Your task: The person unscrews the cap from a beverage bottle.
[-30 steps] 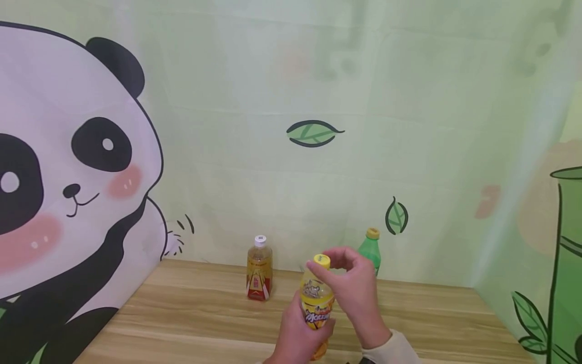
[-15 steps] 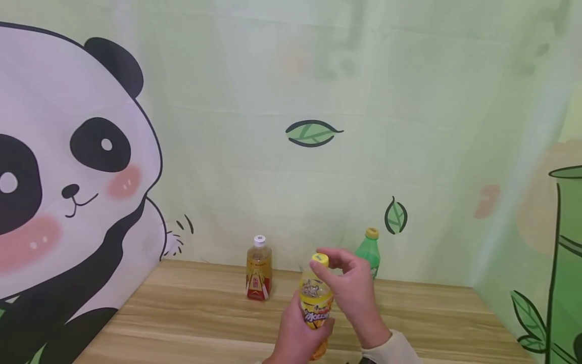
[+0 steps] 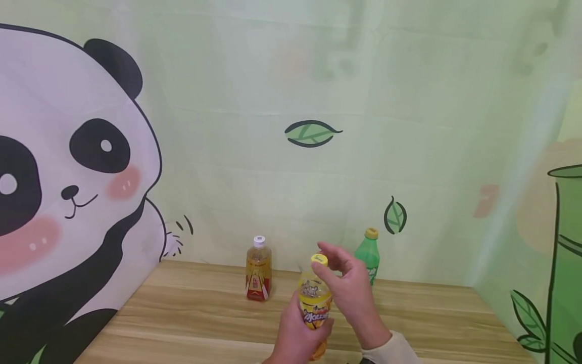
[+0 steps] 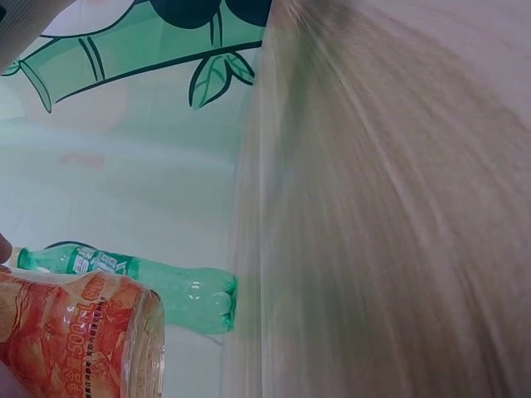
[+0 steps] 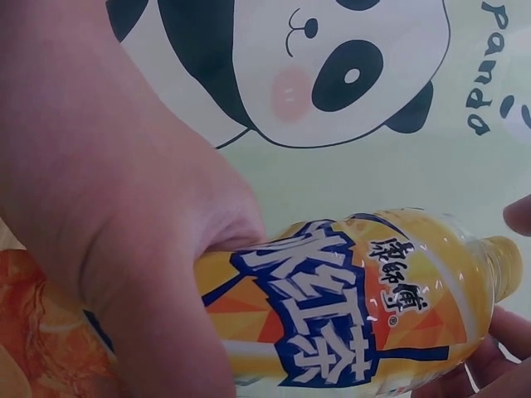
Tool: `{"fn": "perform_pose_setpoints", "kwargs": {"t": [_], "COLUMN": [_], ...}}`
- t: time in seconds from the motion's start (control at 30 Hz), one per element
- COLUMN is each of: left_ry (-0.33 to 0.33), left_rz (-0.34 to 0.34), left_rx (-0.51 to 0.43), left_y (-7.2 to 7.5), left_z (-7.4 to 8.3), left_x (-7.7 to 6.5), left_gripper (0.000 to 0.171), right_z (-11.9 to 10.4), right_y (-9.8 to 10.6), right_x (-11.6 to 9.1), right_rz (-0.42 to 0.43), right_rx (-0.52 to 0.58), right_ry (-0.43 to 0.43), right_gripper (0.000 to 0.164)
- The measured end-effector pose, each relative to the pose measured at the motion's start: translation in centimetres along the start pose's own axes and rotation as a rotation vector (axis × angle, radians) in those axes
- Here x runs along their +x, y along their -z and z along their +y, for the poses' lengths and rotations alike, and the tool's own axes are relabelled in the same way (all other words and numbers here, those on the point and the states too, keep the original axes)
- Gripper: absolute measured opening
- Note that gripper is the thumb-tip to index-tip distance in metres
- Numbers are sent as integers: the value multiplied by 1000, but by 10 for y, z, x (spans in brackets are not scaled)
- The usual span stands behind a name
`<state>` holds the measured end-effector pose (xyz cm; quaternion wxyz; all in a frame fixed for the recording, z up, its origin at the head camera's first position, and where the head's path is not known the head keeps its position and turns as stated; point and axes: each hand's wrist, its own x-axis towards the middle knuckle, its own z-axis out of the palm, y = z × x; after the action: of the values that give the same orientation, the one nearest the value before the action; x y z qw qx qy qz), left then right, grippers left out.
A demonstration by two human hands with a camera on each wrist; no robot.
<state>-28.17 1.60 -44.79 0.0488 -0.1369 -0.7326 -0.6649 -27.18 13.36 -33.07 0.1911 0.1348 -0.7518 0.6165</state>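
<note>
In the head view my left hand (image 3: 297, 328) grips the lower body of an iced tea bottle (image 3: 314, 303), held upright with its yellow cap (image 3: 319, 260) on top. My right hand (image 3: 352, 283) is around that cap, the thumb close to its near side and the index finger raised behind it. The right wrist view shows a gap between the cap (image 5: 502, 267) and the nearest fingertip. There the bottle's label (image 5: 323, 307) is yellow and orange with large white characters. In the left wrist view the bottle's orange lower part (image 4: 75, 332) shows.
A bottle of amber drink with a white cap (image 3: 258, 273) stands on the wooden table (image 3: 191, 308), left of the hands. Behind the right hand is a green bottle (image 3: 367, 253) with a gold cap. A panda-printed backdrop (image 3: 254, 101) closes off the far side.
The right hand's fingers have loosened and spread from the cap, the index finger lifting upward. The left hand and the iced tea bottle stay almost in place.
</note>
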Motion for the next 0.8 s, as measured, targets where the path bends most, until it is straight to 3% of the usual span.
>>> {"fn": "perform_pose_setpoints", "kwargs": {"t": [0.2, 0.4, 0.8], "left_ry": [34, 23, 0], "left_rz": [-4, -4, 5], "left_rx": [10, 20, 2], "left_y": [1, 0, 0], "left_z": [1, 0, -2], "left_x": [1, 0, 0], "left_gripper": [65, 63, 63], "right_z": [-3, -6, -3], "right_y": [-1, -2, 0], "right_x": [0, -1, -1], "right_rz": [79, 135, 121], "right_rx": [-71, -90, -48], "right_ry": [-50, -79, -34], "right_gripper": [47, 48, 35]}}
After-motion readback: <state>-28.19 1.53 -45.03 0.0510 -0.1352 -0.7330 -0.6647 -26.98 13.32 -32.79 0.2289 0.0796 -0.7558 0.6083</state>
